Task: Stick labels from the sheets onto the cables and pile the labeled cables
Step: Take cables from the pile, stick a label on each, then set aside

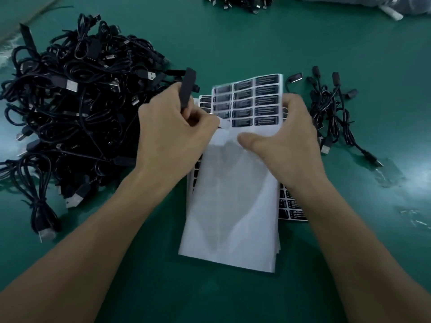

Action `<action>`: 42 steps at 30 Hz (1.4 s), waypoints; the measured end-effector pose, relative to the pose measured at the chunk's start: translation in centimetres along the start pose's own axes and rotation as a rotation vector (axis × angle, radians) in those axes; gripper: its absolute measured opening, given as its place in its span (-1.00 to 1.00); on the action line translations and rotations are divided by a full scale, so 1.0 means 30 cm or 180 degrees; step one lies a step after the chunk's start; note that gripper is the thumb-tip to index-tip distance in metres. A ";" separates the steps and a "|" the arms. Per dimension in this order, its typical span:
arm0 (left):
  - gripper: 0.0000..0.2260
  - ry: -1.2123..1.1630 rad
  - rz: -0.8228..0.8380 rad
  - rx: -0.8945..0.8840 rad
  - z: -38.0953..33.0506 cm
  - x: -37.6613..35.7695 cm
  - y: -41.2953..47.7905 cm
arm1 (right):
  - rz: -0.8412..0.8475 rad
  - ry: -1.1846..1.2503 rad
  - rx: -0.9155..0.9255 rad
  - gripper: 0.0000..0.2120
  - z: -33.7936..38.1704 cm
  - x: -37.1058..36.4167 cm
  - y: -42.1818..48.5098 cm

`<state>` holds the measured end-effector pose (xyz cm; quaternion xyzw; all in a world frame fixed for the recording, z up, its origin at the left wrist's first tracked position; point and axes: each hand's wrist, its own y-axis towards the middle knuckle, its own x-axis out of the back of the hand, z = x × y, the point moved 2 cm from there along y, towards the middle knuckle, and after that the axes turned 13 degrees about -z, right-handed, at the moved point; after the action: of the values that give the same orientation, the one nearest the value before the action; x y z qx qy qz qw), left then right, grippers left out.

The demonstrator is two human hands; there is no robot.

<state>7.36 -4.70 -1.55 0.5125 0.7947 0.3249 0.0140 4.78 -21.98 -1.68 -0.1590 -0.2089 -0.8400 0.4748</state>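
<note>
1. My left hand [172, 127] sits just left of frame centre, fingers [198, 117] closed round a black cable module [187, 90] that sticks up and slightly right out of the fist, long axis near vertical. The fingertips also pinch at the white edge of the label sheet [247, 101]; whether a label is already lifted I cannot tell.

2. My right hand [282, 141] is right of centre, fingers curled over the sheet's right edge and thumb [250, 138] pressed on the bare backing, gripping the sheet so it bows upward.

3. The relation I'd work from: the remaining labels lie just up and right of the left fingertips, rows running left to right across the sheet, while the module stands across those rows. The left hand is the nearer one to the lowest row.

4. Counts: one module in hand; the held sheet shows three columns, roughly five rows still filled. More sheets [293, 208] lie beneath, number unclear.

5. Outward on the green worktop [233, 50]: one big cable heap [77, 108] at left, a small cable bunch [331, 108] at right, and another heap [240, 3] at the top edge. Which is the labelled pile I can't judge.
</note>
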 end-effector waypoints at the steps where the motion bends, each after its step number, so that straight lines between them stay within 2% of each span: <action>1: -0.71 -0.0040 0.0022 0.0022 -0.003 -0.001 0.001 | 0.0027 -0.0191 0.0071 -0.44 -0.002 -0.002 -0.001; 4: -0.73 -0.0188 0.0085 0.0219 -0.002 -0.004 0.005 | 0.0068 -0.0790 0.0296 -0.11 -0.019 -0.013 0.000; 6: -0.72 -0.0282 0.0159 0.0324 -0.001 -0.005 0.005 | -0.0181 -0.1193 0.0609 -0.04 -0.012 -0.014 -0.007; 8: -0.69 -0.0316 0.0247 0.0351 -0.004 -0.007 0.001 | -0.0463 -0.1134 0.1144 -0.26 0.013 -0.017 -0.021; 11: -0.64 -0.0310 0.0336 0.0384 -0.002 -0.013 -0.004 | -0.0530 -0.0765 0.1749 -0.63 0.032 -0.034 -0.041; 17: -0.67 -0.0373 0.0442 0.0448 -0.003 -0.020 -0.005 | -0.0607 -0.0711 0.1983 -0.85 0.036 -0.050 -0.055; 26: -0.68 -0.0562 0.0534 0.0677 0.001 -0.019 -0.003 | -0.0427 -0.0526 0.1592 -0.95 0.036 -0.048 -0.053; 28: -0.69 -0.0691 0.0608 0.0738 -0.006 -0.018 -0.002 | -0.0283 -0.0121 0.1141 -0.95 0.028 -0.044 -0.041; 31: -0.74 -0.0764 0.0740 0.0950 -0.021 -0.011 0.007 | -0.0131 0.0881 0.0336 -0.84 0.025 -0.032 -0.012; 34: -0.77 -0.0755 0.0803 0.0858 -0.025 -0.006 0.009 | 0.0182 0.1762 -0.0258 -0.82 0.030 -0.027 -0.003; 38: -0.69 -0.0708 0.0975 0.0507 -0.013 -0.009 0.014 | 0.0442 0.2305 -0.0811 -0.81 0.025 -0.033 0.005; 42: -0.77 -0.0806 0.1150 0.0291 -0.007 -0.020 0.010 | 0.0658 0.2562 -0.1010 -0.90 0.028 -0.035 0.005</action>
<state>7.82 -5.21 -1.40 0.6833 0.6958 0.2189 0.0320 5.49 -20.86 -1.42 0.0898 0.1411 -0.8047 0.5696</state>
